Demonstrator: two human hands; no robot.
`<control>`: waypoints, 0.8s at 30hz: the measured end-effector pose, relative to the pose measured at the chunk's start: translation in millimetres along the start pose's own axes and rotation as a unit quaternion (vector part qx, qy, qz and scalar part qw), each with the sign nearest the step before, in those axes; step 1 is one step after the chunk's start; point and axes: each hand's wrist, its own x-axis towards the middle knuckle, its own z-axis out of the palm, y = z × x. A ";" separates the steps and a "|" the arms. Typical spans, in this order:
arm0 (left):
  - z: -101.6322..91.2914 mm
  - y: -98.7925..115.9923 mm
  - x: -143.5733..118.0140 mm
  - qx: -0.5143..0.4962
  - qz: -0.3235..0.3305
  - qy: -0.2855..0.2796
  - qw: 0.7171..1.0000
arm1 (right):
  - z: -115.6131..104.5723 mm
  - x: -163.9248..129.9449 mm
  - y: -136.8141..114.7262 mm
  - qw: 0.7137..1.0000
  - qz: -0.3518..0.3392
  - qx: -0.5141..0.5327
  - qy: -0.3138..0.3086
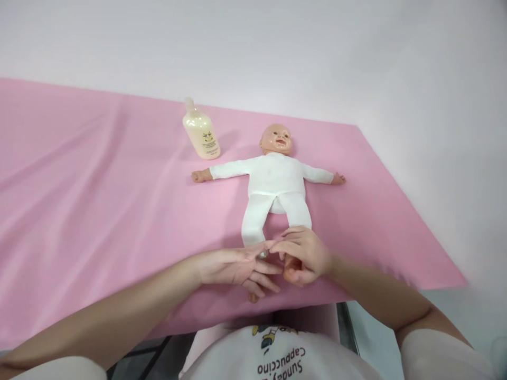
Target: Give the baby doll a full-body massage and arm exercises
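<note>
Here, as I read the head view from my station:

Doll: a soft baby doll [274, 182] in a white cloth suit with a bare plastic head, on its back on the pink sheet, arms out to both sides, feet toward me.
Left hand: my left hand [237, 266] lies flat over the foot of the doll's left-side leg, fingers [263, 274] stretched and slightly spread, pointing right; a ring shows on one.
Right hand: my right hand [303, 256] is curled around the doll's other foot, fingers pressed together over it, thumb beneath; its fingertips touch the left hand.
Bottle: a cream plastic lotion bottle [201, 132] with a pump top, upright, near the doll's outstretched arm, well apart from both hands.
Sheet: a pink cloth sheet [79, 184] covering the table, creased on the left.
Edges: the near edge runs just under my hands; the right edge slants away close beyond the doll's arm.
Open room: a wide bare stretch of sheet to the left of the doll and bottle.
</note>
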 end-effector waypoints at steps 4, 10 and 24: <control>-1.4 0.5 2.3 0.013 0.004 -0.008 1.000 | -9.2 6.2 -4.1 0.997 0.082 0.005 0.012; 11.4 11.9 2.9 0.070 -0.017 0.043 0.996 | -11.8 9.9 -2.6 0.989 0.121 0.003 0.085; -45.1 122.0 37.1 0.375 0.213 0.369 0.823 | -2.2 6.7 47.9 0.737 0.473 0.333 0.350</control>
